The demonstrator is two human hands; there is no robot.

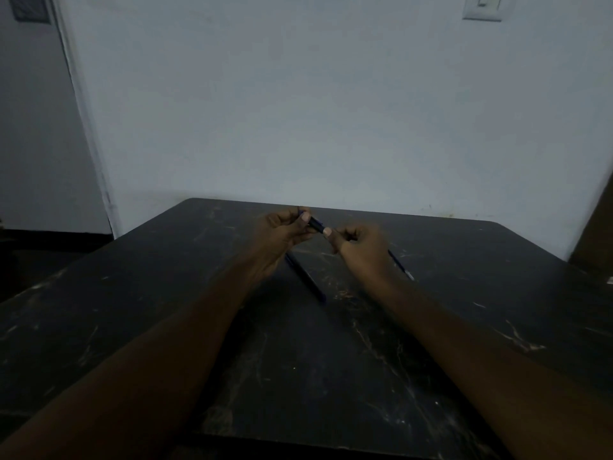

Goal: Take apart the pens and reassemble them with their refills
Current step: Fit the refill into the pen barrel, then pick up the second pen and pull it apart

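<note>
While in two hands (281, 231) (362, 244), one pen (316, 225).

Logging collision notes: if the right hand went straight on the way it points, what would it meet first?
Probably the left hand, gripping the other end of the same pen; depth is unclear.

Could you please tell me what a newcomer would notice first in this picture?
The left hand and right hand meet above the far middle of the scratched black table, each pinching one end of a dark pen. Below them a second pen lies slanted on the table, and a thin pen-like piece shows just right of the right hand.
</note>
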